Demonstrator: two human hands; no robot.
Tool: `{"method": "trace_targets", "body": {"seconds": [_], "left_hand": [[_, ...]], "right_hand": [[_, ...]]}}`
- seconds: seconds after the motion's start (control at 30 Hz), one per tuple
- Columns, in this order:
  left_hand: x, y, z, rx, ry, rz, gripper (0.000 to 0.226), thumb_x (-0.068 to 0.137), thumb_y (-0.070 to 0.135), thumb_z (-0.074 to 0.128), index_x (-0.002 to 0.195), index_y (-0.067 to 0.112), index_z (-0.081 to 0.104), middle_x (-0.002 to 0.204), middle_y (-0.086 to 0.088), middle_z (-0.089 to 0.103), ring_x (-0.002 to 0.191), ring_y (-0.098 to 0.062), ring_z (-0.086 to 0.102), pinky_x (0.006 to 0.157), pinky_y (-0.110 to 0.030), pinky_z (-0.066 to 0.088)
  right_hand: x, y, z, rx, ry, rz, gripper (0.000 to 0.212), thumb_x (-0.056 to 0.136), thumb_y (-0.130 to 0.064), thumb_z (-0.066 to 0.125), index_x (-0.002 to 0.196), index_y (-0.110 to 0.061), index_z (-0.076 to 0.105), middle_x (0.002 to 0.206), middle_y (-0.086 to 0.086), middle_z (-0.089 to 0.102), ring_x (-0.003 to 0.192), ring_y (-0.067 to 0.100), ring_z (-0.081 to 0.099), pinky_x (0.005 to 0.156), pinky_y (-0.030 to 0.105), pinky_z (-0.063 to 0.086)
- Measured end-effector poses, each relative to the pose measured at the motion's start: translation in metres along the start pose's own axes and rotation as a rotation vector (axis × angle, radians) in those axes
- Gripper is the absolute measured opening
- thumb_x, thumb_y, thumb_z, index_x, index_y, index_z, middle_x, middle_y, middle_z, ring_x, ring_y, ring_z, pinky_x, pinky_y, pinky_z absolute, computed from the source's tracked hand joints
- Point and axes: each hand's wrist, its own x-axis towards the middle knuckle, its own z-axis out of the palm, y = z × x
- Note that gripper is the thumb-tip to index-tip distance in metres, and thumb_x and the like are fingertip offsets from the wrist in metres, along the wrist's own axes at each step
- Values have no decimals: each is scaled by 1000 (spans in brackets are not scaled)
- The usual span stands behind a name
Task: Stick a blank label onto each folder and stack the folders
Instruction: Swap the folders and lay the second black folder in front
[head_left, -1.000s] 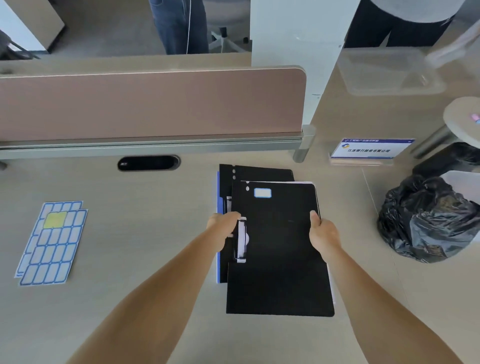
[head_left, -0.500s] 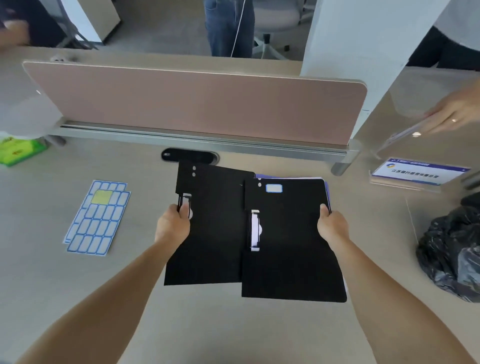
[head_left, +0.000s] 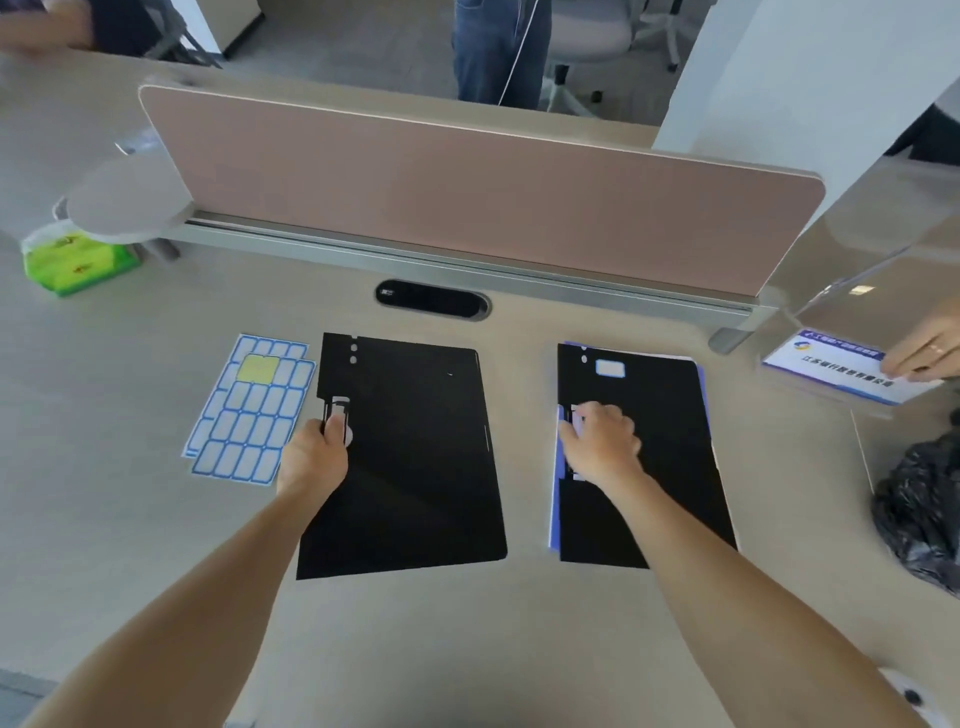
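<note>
A black folder without a label (head_left: 415, 457) lies flat at the middle of the desk. My left hand (head_left: 317, 454) grips its left edge at the clip slot. To its right lies a stack of folders (head_left: 670, 467) with blue edges showing underneath. The top black one carries a blue-bordered blank label (head_left: 609, 368) near its upper left corner. My right hand (head_left: 602, 441) rests on the left edge of that stack, fingers curled over the clip. Sheets of blank blue-bordered labels (head_left: 252, 410) lie left of the unlabelled folder, one cell peeled to yellow backing.
A pink divider screen (head_left: 467, 192) runs along the back of the desk, with a black cable grommet (head_left: 432, 299) before it. A green tissue pack (head_left: 78, 262) sits far left, a black plastic bag (head_left: 924, 514) far right. Another person's hand (head_left: 930, 348) touches a name card stand (head_left: 841, 371).
My left hand has slid the unlabelled black folder leftward off the stack until the two lie apart. My right hand moved from the stack's right edge to its left edge.
</note>
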Motion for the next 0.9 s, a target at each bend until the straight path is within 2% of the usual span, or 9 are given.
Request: {"method": "trace_targets", "body": {"seconds": [0.07,0.17,0.2,0.3,0.4,0.5,0.63,0.77,0.9], "left_hand": [[3,-9,-1,-19,-39,-6,45,102,46,32,98,9,57,82,-8,56,70,-21,52,62,-36,38],[8,-18,-3,-84,-119,2,44,100,45,31,84,15,58,78,-5,57,67,-21,52,60,-34,36],[11,-21,-4,-119,-148,17,45,99,45,30,75,18,55,73,-5,55,63,-20,51,58,-32,35],[15,-29,-8,-228,-248,64,48,98,47,27,64,20,45,67,-5,49,60,-19,51,55,-30,46],[21,-38,-10,-227,-366,97,47,99,52,32,84,15,56,80,-5,59,73,-19,62,73,-41,60],[24,-42,-10,-220,-489,128,43,98,54,40,109,16,59,92,-6,64,84,-19,68,78,-38,62],[23,-44,-12,-50,-555,184,43,99,37,49,139,23,42,108,-5,63,92,-21,64,74,-34,56],[24,-41,-5,283,-415,272,49,97,39,53,138,15,41,120,-11,60,105,-27,61,81,-36,52],[15,-27,-5,485,-335,273,39,99,38,50,125,9,50,115,-13,54,101,-27,62,75,-33,51]], "right_hand": [[-18,-32,18,109,-128,-75,46,97,-47,45,123,-12,57,121,7,59,113,29,55,94,42,46],[-43,-70,44,293,-292,18,44,97,-52,38,105,-12,56,93,2,58,94,23,57,82,37,43],[-49,-81,51,342,-326,68,45,98,-52,37,108,-12,55,93,4,57,94,23,56,83,37,42],[-65,-103,69,503,-317,238,61,101,-50,36,141,-4,42,136,13,52,126,28,50,98,37,40],[-74,-108,85,569,-209,365,63,101,-47,38,150,-9,29,151,9,40,137,29,40,109,40,35],[-83,-109,91,500,-109,408,61,102,-42,40,151,-10,26,154,9,36,139,30,38,109,40,35],[-89,-104,100,325,-155,403,62,102,-44,40,150,-8,28,153,10,38,138,30,40,108,39,37],[-81,-105,106,154,-169,318,55,102,-45,40,140,-5,43,142,11,51,128,30,51,99,34,44],[-73,-113,102,-24,-151,294,49,102,-46,37,108,-4,61,99,9,66,88,24,65,75,30,51]]}}
